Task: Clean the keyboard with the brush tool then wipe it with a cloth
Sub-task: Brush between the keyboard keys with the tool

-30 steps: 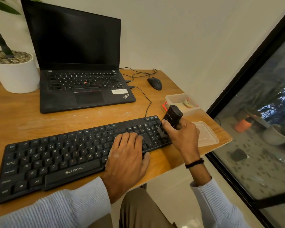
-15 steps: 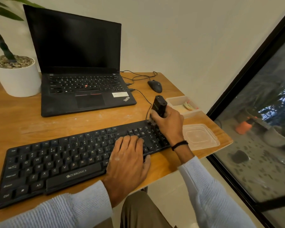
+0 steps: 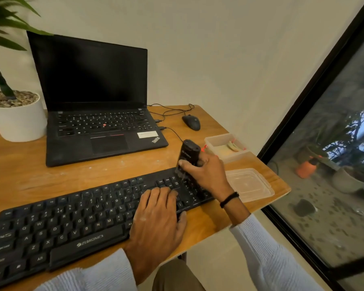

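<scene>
Black, rigid-looking brush tool (image 3: 187, 153), centre right, seems light; the right hand (image 3: 206, 174) curls its fingers round the tool's lower body, while the left hand (image 3: 156, 219) lies flat, fingers together, on the keyboard (image 3: 61, 227).

Black keyboard (image 3: 76, 223), seemingly black brush tool (image 3: 188, 153)

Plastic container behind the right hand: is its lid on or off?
Off. The container stands open-topped with small items inside; a clear lid lies flat on the table beside it, nearer the person.
</scene>
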